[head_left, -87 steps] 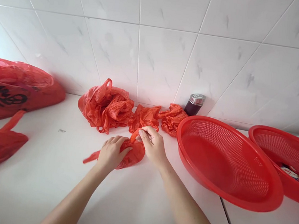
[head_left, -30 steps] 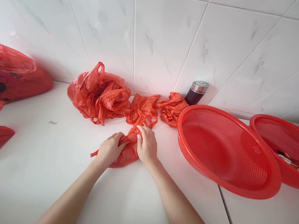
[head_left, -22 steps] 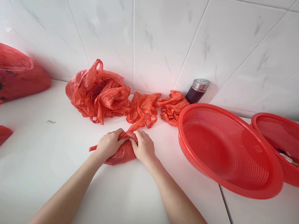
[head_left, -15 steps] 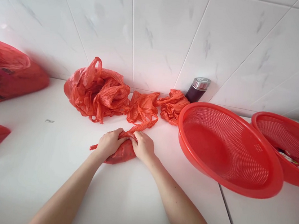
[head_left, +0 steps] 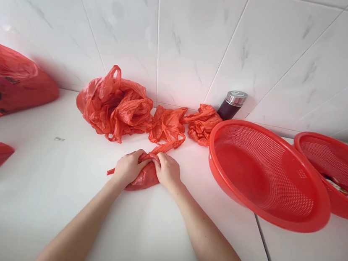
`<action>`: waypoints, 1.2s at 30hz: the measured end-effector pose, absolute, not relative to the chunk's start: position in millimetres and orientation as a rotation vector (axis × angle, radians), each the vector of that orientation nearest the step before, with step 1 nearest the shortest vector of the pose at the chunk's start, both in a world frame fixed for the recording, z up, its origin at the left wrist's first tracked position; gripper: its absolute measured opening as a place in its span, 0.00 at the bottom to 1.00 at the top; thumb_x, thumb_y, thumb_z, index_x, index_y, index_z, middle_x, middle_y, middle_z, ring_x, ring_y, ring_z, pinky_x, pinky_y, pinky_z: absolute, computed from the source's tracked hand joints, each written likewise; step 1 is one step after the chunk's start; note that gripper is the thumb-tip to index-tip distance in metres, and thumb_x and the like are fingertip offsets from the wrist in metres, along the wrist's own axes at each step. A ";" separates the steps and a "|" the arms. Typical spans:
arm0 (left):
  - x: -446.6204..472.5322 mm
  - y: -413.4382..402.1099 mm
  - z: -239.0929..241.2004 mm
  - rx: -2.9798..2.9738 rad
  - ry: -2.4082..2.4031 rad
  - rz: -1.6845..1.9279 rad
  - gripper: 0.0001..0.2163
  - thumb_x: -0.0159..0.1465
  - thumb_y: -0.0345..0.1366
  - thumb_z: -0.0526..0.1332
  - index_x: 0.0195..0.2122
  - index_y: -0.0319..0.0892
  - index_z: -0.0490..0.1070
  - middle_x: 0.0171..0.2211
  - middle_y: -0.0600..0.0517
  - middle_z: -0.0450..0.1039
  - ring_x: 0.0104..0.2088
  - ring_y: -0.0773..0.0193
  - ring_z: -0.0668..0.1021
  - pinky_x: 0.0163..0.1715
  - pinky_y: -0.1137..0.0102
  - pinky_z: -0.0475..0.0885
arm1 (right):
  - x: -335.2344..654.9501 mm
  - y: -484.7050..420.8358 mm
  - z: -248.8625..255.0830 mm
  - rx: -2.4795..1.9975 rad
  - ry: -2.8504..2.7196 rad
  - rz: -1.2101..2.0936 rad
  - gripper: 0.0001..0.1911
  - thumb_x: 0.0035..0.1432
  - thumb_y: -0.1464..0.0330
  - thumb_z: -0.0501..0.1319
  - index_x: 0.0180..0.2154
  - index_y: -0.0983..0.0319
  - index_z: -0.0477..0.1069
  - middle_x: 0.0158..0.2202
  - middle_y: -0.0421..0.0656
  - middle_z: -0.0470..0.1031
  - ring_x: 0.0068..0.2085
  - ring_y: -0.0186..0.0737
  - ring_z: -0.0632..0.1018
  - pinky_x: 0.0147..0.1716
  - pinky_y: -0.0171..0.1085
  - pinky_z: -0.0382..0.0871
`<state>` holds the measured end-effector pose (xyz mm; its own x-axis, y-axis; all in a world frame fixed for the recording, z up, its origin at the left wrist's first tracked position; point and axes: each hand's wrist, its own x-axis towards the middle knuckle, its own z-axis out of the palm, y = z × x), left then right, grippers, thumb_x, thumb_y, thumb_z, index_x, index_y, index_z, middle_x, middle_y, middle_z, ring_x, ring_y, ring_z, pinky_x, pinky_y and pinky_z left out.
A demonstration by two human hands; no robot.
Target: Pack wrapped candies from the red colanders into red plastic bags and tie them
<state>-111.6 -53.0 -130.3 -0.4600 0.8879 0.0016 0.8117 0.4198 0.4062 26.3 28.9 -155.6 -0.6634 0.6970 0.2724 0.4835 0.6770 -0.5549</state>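
A small filled red plastic bag rests on the white table between my hands. My left hand is closed on the gathered top of the bag from the left. From the right, my right hand grips the same gathered top, its thumb close to the left thumb. One twisted handle stretches up and away past my fingers, and a short end pokes out left of my left hand. What the bag contains is hidden by the plastic.
Behind lie crumpled red plastic bags along the tiled wall, with a dark bottle beside them. To the right stand a red colander and a second colander holding small items. Fuller red bags sit at far left.
The whole view has shifted slightly. Both hands keep their grip on the bag top, with hardly any visible movement.
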 end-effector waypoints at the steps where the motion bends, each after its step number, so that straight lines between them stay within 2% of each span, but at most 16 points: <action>1: -111.1 -52.5 -130.4 1.489 2.456 0.534 0.13 0.65 0.50 0.52 0.34 0.49 0.69 0.29 0.51 0.76 0.32 0.54 0.77 0.29 0.68 0.62 | 26.4 28.9 -156.3 -0.907 -2.409 0.631 0.06 0.65 0.69 0.54 0.35 0.60 0.68 0.33 0.44 0.75 0.34 0.42 0.74 0.34 0.36 0.60; 4: -110.5 -54.2 -128.5 1.458 2.442 0.602 0.13 0.64 0.49 0.53 0.41 0.49 0.69 0.34 0.50 0.77 0.35 0.52 0.78 0.32 0.65 0.66 | 29.6 28.8 -156.8 -0.865 -2.357 0.706 0.07 0.64 0.68 0.55 0.35 0.60 0.70 0.33 0.44 0.74 0.35 0.41 0.73 0.35 0.36 0.62; 6: -112.9 -62.0 -124.7 1.444 2.409 0.667 0.17 0.63 0.50 0.56 0.49 0.50 0.67 0.40 0.50 0.77 0.40 0.53 0.79 0.37 0.64 0.69 | 34.6 28.8 -154.8 -0.817 -2.311 0.773 0.07 0.64 0.67 0.56 0.36 0.59 0.72 0.34 0.43 0.74 0.36 0.40 0.73 0.37 0.36 0.64; 10: -124.4 -100.2 -116.1 1.374 2.372 0.791 0.24 0.62 0.54 0.57 0.56 0.52 0.63 0.50 0.51 0.74 0.48 0.58 0.77 0.44 0.68 0.72 | 44.8 30.7 -148.6 -0.697 -2.152 1.022 0.12 0.61 0.58 0.59 0.33 0.59 0.74 0.37 0.42 0.74 0.40 0.38 0.75 0.42 0.34 0.67; 12: -128.1 -125.8 -114.5 1.296 2.420 0.825 0.23 0.63 0.54 0.55 0.55 0.51 0.64 0.48 0.50 0.74 0.45 0.59 0.77 0.41 0.68 0.73 | 46.3 32.8 -147.6 -0.697 -2.030 1.159 0.19 0.64 0.54 0.54 0.29 0.60 0.72 0.36 0.42 0.74 0.39 0.38 0.76 0.41 0.34 0.68; 14: -127.0 -149.0 -115.2 1.232 2.465 0.827 0.20 0.63 0.53 0.55 0.51 0.50 0.67 0.43 0.51 0.75 0.37 0.60 0.78 0.35 0.68 0.73 | 45.4 34.7 -148.5 -0.751 -1.919 1.240 0.24 0.67 0.54 0.47 0.27 0.60 0.70 0.32 0.42 0.74 0.36 0.38 0.76 0.39 0.35 0.68; 16: -121.6 -165.2 -117.5 1.186 2.479 0.813 0.17 0.63 0.52 0.55 0.47 0.50 0.69 0.38 0.53 0.75 0.28 0.64 0.76 0.30 0.69 0.72 | 43.9 35.6 -150.3 -0.818 -1.831 1.277 0.22 0.67 0.54 0.47 0.29 0.60 0.68 0.29 0.41 0.73 0.34 0.38 0.75 0.36 0.35 0.68; 18: -114.9 -172.9 -120.2 1.142 2.480 0.792 0.15 0.64 0.50 0.54 0.46 0.50 0.69 0.36 0.54 0.74 0.24 0.66 0.74 0.27 0.70 0.70 | 43.0 35.1 -151.6 -0.871 -1.774 1.308 0.17 0.64 0.53 0.53 0.32 0.59 0.65 0.27 0.38 0.72 0.30 0.38 0.74 0.33 0.35 0.66; 20: -109.6 -173.4 -122.3 1.118 2.469 0.764 0.14 0.64 0.49 0.55 0.45 0.50 0.69 0.35 0.55 0.74 0.24 0.66 0.73 0.26 0.71 0.69 | 43.0 33.4 -151.4 -0.904 -1.752 1.358 0.14 0.59 0.54 0.59 0.34 0.58 0.64 0.24 0.35 0.70 0.27 0.37 0.72 0.29 0.35 0.65; 22: -106.4 -170.2 -123.1 1.127 2.454 0.744 0.12 0.64 0.48 0.54 0.43 0.49 0.69 0.32 0.55 0.74 0.24 0.64 0.73 0.26 0.70 0.69 | 43.3 31.2 -149.3 -0.909 -1.755 1.442 0.16 0.55 0.54 0.63 0.38 0.57 0.65 0.22 0.34 0.71 0.25 0.37 0.72 0.28 0.35 0.65; 25: -102.8 -165.5 -121.1 1.169 2.414 0.747 0.12 0.65 0.48 0.52 0.39 0.49 0.71 0.29 0.55 0.74 0.25 0.63 0.73 0.27 0.70 0.68 | 43.9 29.0 -142.9 -0.875 -1.770 1.599 0.27 0.51 0.56 0.67 0.50 0.56 0.63 0.28 0.36 0.77 0.28 0.38 0.77 0.29 0.36 0.69; 28: -99.9 -165.8 -113.4 1.215 2.361 0.767 0.14 0.66 0.49 0.52 0.39 0.49 0.72 0.33 0.54 0.76 0.28 0.63 0.73 0.30 0.70 0.68 | 46.5 29.6 -132.9 -0.756 -1.642 1.837 0.38 0.51 0.60 0.68 0.60 0.55 0.56 0.35 0.39 0.80 0.34 0.38 0.79 0.36 0.37 0.72; 30: -99.2 -169.0 -103.5 1.249 2.328 0.784 0.14 0.66 0.50 0.52 0.39 0.49 0.72 0.35 0.54 0.75 0.30 0.63 0.72 0.31 0.70 0.67 | 49.8 31.1 -125.1 -0.621 -1.482 1.978 0.40 0.50 0.63 0.69 0.62 0.54 0.55 0.37 0.39 0.80 0.39 0.38 0.79 0.42 0.37 0.71; 32: -98.6 -173.4 -90.7 1.265 2.299 0.788 0.15 0.66 0.52 0.52 0.38 0.49 0.71 0.33 0.54 0.73 0.29 0.64 0.69 0.30 0.71 0.65 | 53.1 33.0 -117.8 -0.525 -1.357 2.032 0.39 0.51 0.65 0.68 0.62 0.52 0.56 0.37 0.38 0.79 0.41 0.38 0.79 0.43 0.37 0.71; 36: -87.1 -181.7 -68.1 1.304 2.142 0.729 0.19 0.67 0.54 0.49 0.29 0.45 0.65 0.24 0.57 0.62 0.25 0.66 0.61 0.26 0.72 0.59 | 52.5 36.5 -111.2 -0.532 -1.184 1.944 0.37 0.51 0.68 0.68 0.60 0.51 0.58 0.34 0.36 0.78 0.37 0.36 0.78 0.40 0.37 0.72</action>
<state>-87.1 -181.7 -68.1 -0.3983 0.9041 -0.1547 0.6219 0.3902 0.6790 52.5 36.5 -111.2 -0.6062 0.7941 0.0440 -0.4032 -0.2592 -0.8776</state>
